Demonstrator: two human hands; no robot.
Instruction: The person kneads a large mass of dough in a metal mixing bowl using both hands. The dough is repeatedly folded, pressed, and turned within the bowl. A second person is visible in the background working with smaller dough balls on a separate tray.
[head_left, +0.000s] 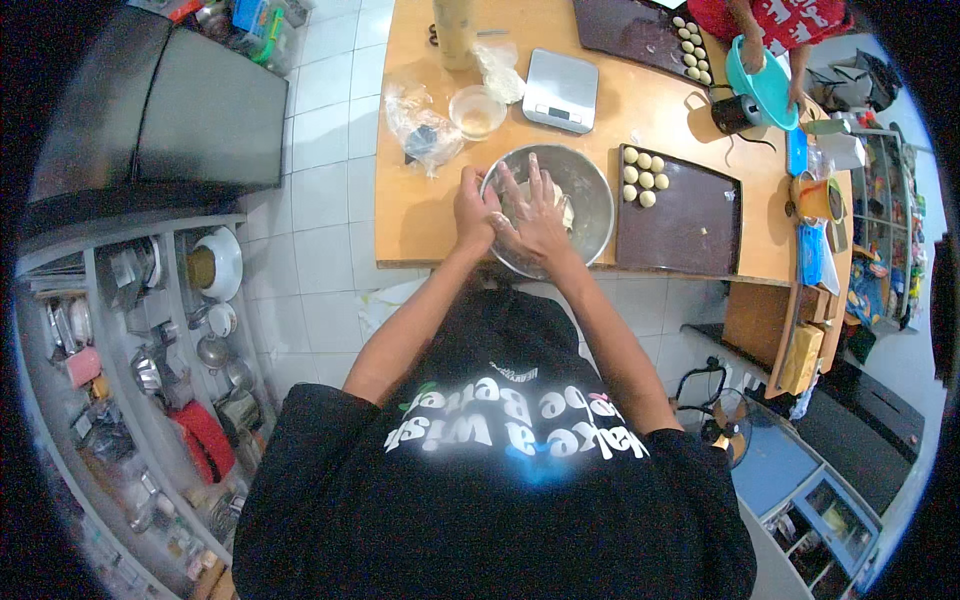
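A round stainless steel mixing bowl (595, 199) stands at the near edge of the wooden table, directly before me. My left hand (475, 212) grips its left rim. Inside the bowl, my right hand (534, 217) lies with fingers spread over pale dough (567, 215), which it partly covers. White residue coats the right fingers. Just right of the bowl sits a dark baking tray (675, 232), with several small dough balls (643, 178) grouped at its far left corner.
Beyond the bowl are a digital kitchen scale (561, 86), a small plastic bowl (478, 112) and a crumpled plastic bag (424, 127). Across the wooden table (420, 232), another person's hands hold a turquoise basin (772, 90) near a second tray (637, 37). Shelves (169, 300) flank my left side.
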